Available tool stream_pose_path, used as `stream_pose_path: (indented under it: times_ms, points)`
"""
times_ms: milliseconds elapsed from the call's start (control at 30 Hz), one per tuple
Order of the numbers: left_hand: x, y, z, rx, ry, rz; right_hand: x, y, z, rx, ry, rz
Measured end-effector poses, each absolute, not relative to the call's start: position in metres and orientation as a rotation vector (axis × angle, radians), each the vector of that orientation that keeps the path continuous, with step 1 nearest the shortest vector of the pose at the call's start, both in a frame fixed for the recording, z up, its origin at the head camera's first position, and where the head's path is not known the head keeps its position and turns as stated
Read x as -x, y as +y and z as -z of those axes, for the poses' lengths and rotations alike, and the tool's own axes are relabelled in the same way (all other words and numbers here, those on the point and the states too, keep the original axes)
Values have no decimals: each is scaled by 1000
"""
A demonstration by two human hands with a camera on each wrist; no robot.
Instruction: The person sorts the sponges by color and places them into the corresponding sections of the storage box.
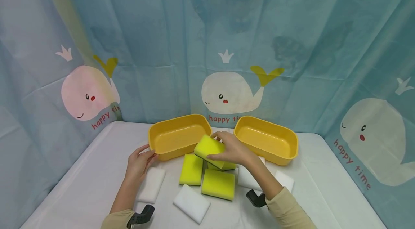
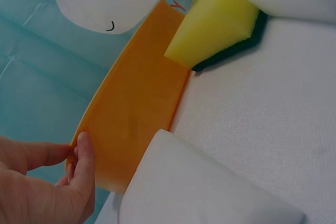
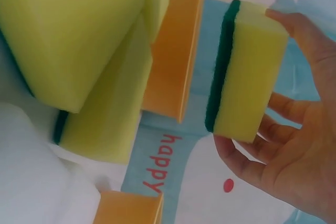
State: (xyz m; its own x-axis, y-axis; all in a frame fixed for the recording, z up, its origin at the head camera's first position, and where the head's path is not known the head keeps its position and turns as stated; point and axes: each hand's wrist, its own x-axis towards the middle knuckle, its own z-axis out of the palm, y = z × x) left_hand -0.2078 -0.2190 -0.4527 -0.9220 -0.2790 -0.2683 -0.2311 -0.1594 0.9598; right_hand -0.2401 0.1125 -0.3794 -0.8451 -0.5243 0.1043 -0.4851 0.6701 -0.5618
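Yellow-and-green sponge (image 1: 208, 145) sits in the right grip (image 1: 232, 148), held between thumb and fingers, above other yellow sponges (image 1: 218, 184) on the white surface (image 1: 324, 185). The left grip (image 1: 137, 161) pinches the near-left corner of a yellow tray (image 1: 177, 139).

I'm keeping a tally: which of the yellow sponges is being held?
The yellow sponge held up between the right hand's grip and the left yellow tray; the other yellow sponges lie lower, with no hand holding them.
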Motion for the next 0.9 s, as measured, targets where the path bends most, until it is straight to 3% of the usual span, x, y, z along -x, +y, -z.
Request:
stream_pose_path:
  times_ms: [900]
  points:
    - [206,-219,451,-596,-2025,2294,264,91,375,680,2878,956]
